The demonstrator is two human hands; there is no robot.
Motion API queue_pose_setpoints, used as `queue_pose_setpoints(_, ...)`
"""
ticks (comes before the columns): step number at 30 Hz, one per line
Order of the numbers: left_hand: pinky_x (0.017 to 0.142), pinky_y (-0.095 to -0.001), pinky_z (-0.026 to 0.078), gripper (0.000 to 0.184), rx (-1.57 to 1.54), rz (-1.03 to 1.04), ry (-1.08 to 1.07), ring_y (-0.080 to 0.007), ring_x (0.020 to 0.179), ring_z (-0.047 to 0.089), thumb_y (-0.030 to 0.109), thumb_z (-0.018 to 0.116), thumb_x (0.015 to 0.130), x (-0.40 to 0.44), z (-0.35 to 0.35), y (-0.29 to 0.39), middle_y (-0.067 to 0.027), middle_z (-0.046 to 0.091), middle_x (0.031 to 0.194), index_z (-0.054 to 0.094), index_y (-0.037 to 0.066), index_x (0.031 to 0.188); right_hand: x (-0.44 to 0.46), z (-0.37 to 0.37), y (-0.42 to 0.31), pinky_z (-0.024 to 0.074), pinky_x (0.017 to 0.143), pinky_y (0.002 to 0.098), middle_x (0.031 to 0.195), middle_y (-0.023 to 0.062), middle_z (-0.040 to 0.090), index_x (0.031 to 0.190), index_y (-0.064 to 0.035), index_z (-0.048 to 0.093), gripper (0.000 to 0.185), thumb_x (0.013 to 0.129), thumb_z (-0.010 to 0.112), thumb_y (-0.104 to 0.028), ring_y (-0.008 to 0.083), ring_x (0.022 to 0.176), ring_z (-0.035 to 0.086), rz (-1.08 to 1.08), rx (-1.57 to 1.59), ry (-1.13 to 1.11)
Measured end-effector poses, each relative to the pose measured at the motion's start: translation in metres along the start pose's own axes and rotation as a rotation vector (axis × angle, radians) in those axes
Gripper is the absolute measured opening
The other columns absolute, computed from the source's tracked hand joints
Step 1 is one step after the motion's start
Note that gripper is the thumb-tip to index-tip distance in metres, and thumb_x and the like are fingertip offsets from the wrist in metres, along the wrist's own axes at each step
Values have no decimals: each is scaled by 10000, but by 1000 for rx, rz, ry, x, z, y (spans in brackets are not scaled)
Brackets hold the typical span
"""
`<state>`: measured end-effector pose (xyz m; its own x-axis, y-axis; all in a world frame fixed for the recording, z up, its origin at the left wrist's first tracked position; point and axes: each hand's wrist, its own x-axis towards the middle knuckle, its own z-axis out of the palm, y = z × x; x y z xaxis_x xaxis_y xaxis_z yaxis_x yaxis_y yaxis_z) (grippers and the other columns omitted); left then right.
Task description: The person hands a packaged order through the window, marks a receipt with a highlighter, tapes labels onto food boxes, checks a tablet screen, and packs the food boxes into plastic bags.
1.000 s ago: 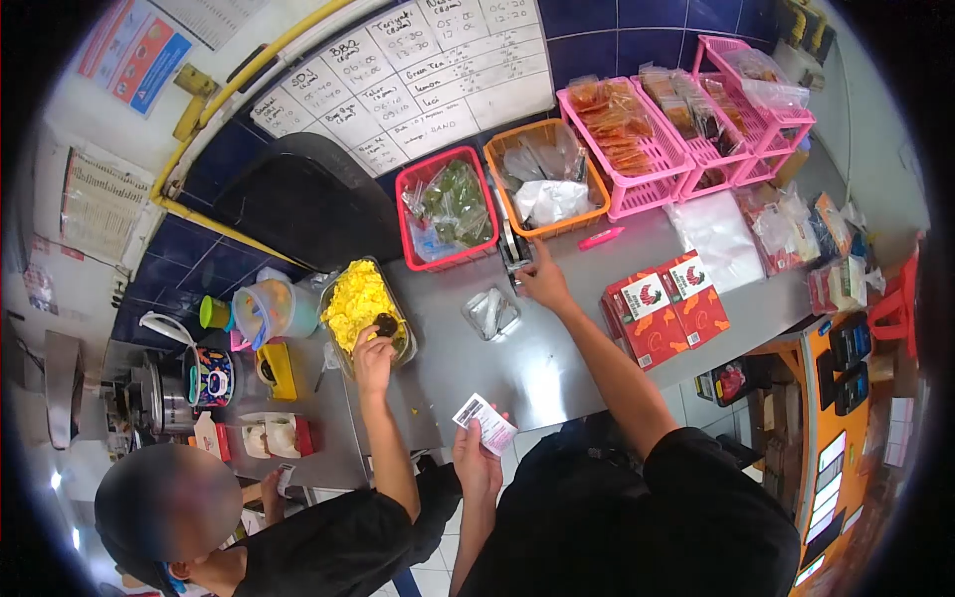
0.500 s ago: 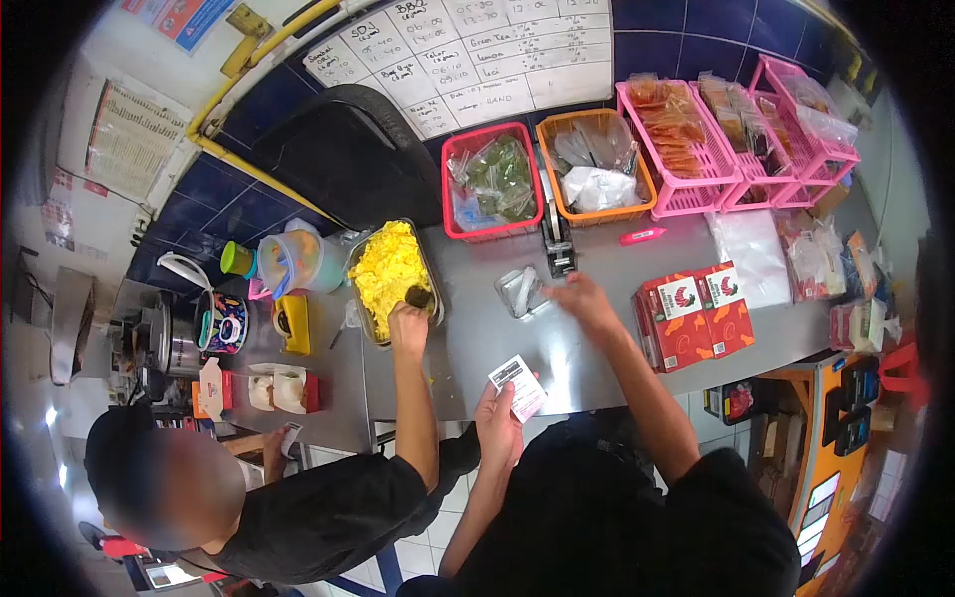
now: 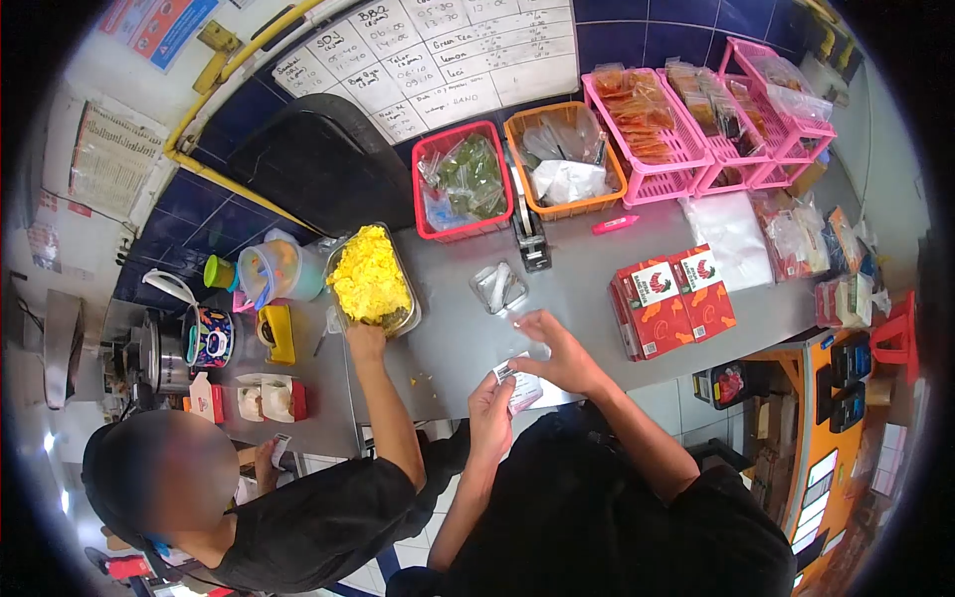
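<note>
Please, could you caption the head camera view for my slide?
At a metal counter, the left hand holds a printed slip with the right hand close by; a co-worker's hand reaches to yellow food.

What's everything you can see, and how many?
Baskets: two, red and orange, back of counter
Tape dispenser: one, black, by the baskets
Tub: one, see-through, mid-counter
Racks: several, pink, back right
Packets: many, mixed colours, in and near racks
Marker: one, pink, near racks
Boxes: at least two, red-white, counter's right
Food tray: one, yellow contents, counter's left
Bucket: one, see-through, counter's left
Whiteboard: one, white, on wall
Co-worker: one, black-clothed, left
Slip: one, white, in left hand
Left hand: one, bare, holding slip
Right hand: one, bare, beside slip
</note>
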<state>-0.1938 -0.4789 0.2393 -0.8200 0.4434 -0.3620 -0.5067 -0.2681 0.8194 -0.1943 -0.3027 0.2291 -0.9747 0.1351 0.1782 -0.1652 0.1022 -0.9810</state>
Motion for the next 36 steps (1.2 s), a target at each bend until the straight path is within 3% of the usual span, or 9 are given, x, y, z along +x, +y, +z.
queue_pose_setpoints(4,970,-404,548,322,-174,16,77,-218,1119,653,106,509,1042,-2,9,8,-144,648,1231,545,-46,1324,-16,0,-8,483,1006,385,1241,159,609,1418,-68,295,742,864,788,-79,242,1128,635,142,67,26)
queue_pose_setpoints(6,1011,-422,528,346,-360,41,153,-253,1222,608,118,499,1046,6,9,20,-170,617,1304,517,-48,1348,-27,-3,-15,519,900,342,1104,145,651,1448,-101,242,780,875,766,-26,190,1038,649,250,648,-143)
queue_pose_setpoints(10,1070,-396,481,350,-337,86,66,-273,1278,568,87,502,1042,6,11,24,-181,589,1352,498,-57,1362,-46,5,-10,477,721,245,880,69,657,1397,-57,272,696,889,744,0,99,836,632,319,511,29)
queue_pose_setpoints(16,1120,-405,439,508,-103,62,18,-286,1351,509,-68,526,974,-13,29,6,-188,477,1489,381,-36,1460,-61,-8,-20,529,834,285,1024,97,639,1242,-6,468,406,917,711,-13,121,932,640,177,352,153)
queue_pose_setpoints(17,1060,-356,467,500,-106,114,9,-265,1360,502,-49,520,990,-14,34,8,-183,460,1507,371,-35,1467,-65,-14,-24,535,892,307,1098,93,624,1110,16,568,211,938,686,-21,133,971,637,135,292,193)
queue_pose_setpoints(20,945,-277,505,492,-79,209,-37,-247,1379,486,-32,508,1009,-15,38,9,-169,431,1539,359,-22,1478,-80,-39,-32,532,877,298,1066,67,635,1043,31,605,117,961,661,-33,130,975,631,91,169,143)
queue_pose_setpoints(21,889,-246,514,493,-52,236,-70,-249,1390,476,-34,501,1012,-16,37,9,-160,419,1552,357,-10,1483,-86,-46,-40,532,849,287,991,46,652,1011,29,636,91,965,662,-46,113,939,629,232,274,89)
queue_pose_setpoints(24,1071,-368,476,542,3,185,-100,-313,1420,435,-78,494,983,-18,38,7,-177,379,1570,336,19,1492,-98,-52,-61,504,797,256,957,43,662,1007,11,651,85,960,677,-55,93,869,612,366,356,-20)
queue_pose_setpoints(36,1125,-405,416,445,-31,190,-204,-310,1368,489,-24,494,1016,-23,51,1,-228,446,1500,370,-39,1443,-94,-41,-69,471,648,250,799,2,663,966,19,676,158,926,722,-127,60,732,576,456,92,-47)
